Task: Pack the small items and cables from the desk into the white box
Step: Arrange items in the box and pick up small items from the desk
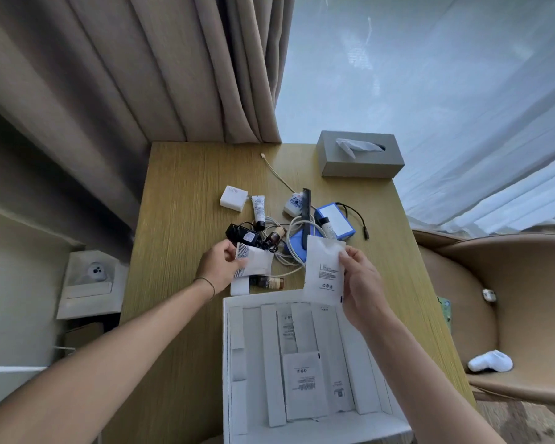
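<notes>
Nearest lies the white box on the desk, already lined with packets. Above its far rim, the right hand pinches a white packet; the left hand grips a striped sachet beside tangled cables.

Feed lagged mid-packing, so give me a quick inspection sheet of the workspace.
Surface: wooden desk, box at near edge.
Job's things: white box open, flat packets inside; tube, two brown bottles, comb, blue pack waiting.
Clutter: tissue box.
Grippers: left hand holds a small packet; right hand pinches a white sachet over the box.
Cables: white cable tangled; black adapter.
Surroundings: curtains, chair.
</notes>
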{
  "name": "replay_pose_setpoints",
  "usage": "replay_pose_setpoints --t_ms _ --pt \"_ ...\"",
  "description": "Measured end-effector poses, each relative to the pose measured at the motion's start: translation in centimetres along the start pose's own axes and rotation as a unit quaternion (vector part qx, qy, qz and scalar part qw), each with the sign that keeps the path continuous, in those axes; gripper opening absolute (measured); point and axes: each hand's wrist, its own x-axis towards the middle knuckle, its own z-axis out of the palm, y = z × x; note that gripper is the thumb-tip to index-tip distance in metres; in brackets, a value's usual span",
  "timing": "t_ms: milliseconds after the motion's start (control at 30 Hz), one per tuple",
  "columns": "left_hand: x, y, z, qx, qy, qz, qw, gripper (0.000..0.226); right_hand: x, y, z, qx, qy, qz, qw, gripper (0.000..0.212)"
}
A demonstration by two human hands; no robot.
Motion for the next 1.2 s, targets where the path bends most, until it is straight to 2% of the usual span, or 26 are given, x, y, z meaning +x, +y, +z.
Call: replay_pose_setpoints --t_ms 167,267,500,633,733,900,1067,1133,1200 --pt "-1.4 0.7 -1.3 0.001 0.023 0.034 0.999 0.027 -1.2 0.8 -1.9 -0.011 -0.061 0.051 0.997 0.046" --pt "-2.6 1.0 -2.0 -0.017 0.047 0.044 0.998 0.024 -2.0 1.6 -3.1 -0.038 -0.101 0.063 0.992 0.056" --pt "-5.5 1.9 -3.4 -0.039 0.096 0.079 0.992 0.017 -3.2 5.5 -5.1 -0.144 -0.082 0.083 0.983 0.028" --pt "-7.0 3.0 -4.3 -0.07 0.122 0.079 0.987 0.014 -2.6 8.5 -5.5 -0.276 -0.03 0.071 0.958 0.018" --pt "-8.5 3.9 -5.2 -0.1 0.145 0.089 0.98 0.013 -1.5 10.5 -5.6 -0.329 -0.011 0.061 0.942 0.008" --pt "-11.4 5.2 -5.9 -0.134 0.164 0.099 0.972 0.015 0.5 12.0 -5.3 -0.469 0.002 0.018 0.883 0.019" --pt "-13.9 6.3 -6.3 -0.165 0.165 0.11 0.966 0.011 1.6 12.4 -4.8 -0.548 -0.012 -0.003 0.837 0.018" --pt "-14.7 6.6 -6.3 -0.183 0.165 0.101 0.964 0.011 1.6 12.6 -4.7 -0.604 -0.006 -0.023 0.797 0.023" --pt "-15.3 6.9 -6.0 -0.194 0.159 0.092 0.964 0.008 1.5 12.4 -4.6 -0.68 -0.003 -0.066 0.73 0.028"
